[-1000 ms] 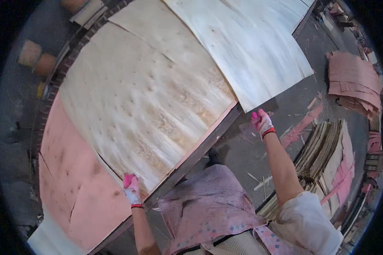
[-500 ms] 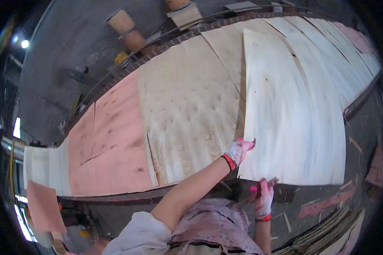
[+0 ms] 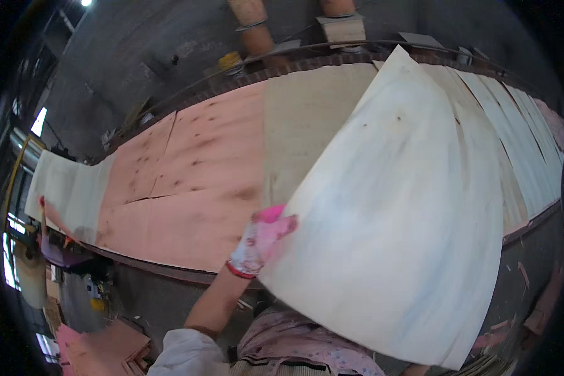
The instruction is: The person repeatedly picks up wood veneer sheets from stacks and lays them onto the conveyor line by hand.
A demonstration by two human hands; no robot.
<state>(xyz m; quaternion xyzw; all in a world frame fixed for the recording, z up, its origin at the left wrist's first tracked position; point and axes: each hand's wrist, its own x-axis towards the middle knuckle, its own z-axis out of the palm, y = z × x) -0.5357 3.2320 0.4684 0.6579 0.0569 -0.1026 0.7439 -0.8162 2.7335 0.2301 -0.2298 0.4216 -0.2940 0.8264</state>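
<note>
A large pale wood veneer sheet is lifted and tilted in front of me, its near edge curving down over my lap. My left hand, in a white and pink glove with a red cuff, is closed on the sheet's left edge. My right hand is hidden behind the sheet; only a bit of the right forearm shows at the lower edge. Under and beyond the raised sheet lies a layer of veneer: a pink-stained sheet to the left, a beige sheet in the middle, white strips at the right.
A long work surface runs across, with a dark rail behind it. At far left another person's arm reaches to a pale sheet. Pink sheets are piled at lower left; scraps lie at lower right.
The veneer sheet has risen off the layer and come toward me, its near edge swinging lower. My left hand moved left with it, and my right hand went out of sight behind it.
</note>
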